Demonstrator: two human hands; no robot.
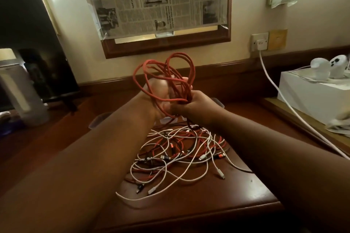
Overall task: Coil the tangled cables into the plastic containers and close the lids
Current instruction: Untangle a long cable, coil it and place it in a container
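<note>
My right hand (191, 106) is clenched around the bottom of a red cable (166, 77), pinching its gathered loops together just above the table. My left hand (161, 96) is spread, palm toward me, with the red loops wound over it and standing up past the fingers. So one coil is roughly formed and held in the air, not yet stowed.

Directly under the hands, mostly hidden by my wrists, I can make out pale edges of clear containers (97, 122); I cannot tell how many there are or whether any lid is on. Nearer to me lies the pile (181, 153) of white, red and black cables, still knotted across the table (255, 191). I judge the task to be early: one cable nearly coiled, the rest untouched, no lid visibly closed.

Room is tight. The table's near edge runs just below the pile, and one white loop lies close to it. To the right, a white lead (280, 100) slants from the wall socket (259, 42) down past the table's right edge, beside a white box (310, 96). To the left stand a clear jug (22, 89) and dark objects.
</note>
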